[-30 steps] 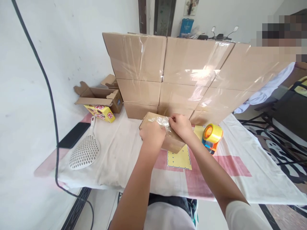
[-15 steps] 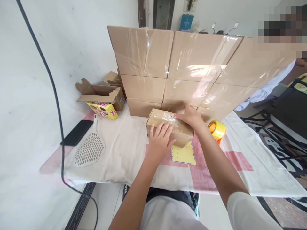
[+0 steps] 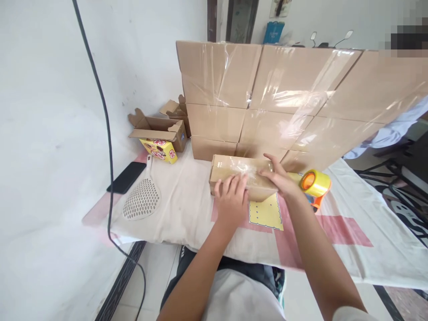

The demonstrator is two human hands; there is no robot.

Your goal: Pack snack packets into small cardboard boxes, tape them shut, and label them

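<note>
The small cardboard box (image 3: 227, 166) lies on the counter (image 3: 180, 196), clear tape shining across its top, just in front of the tall stack of taped cartons (image 3: 214, 120). The left hand (image 3: 231, 198) lies over its near edge, fingers extended and slightly parted, touching the top without closing round it. At the box's right end is the right hand (image 3: 282, 178), thumb and forefinger well apart; its other fingers are mostly hidden, so I cannot tell whether they grip. The hands cover parts of the box, and glare blurs the tape.

A yellow sheet (image 3: 266, 215) sits partly under the box. To the right, the tape dispenser (image 3: 314, 183) is partly hidden by the right forearm. The carton stack runs off the right edge of view.
</note>
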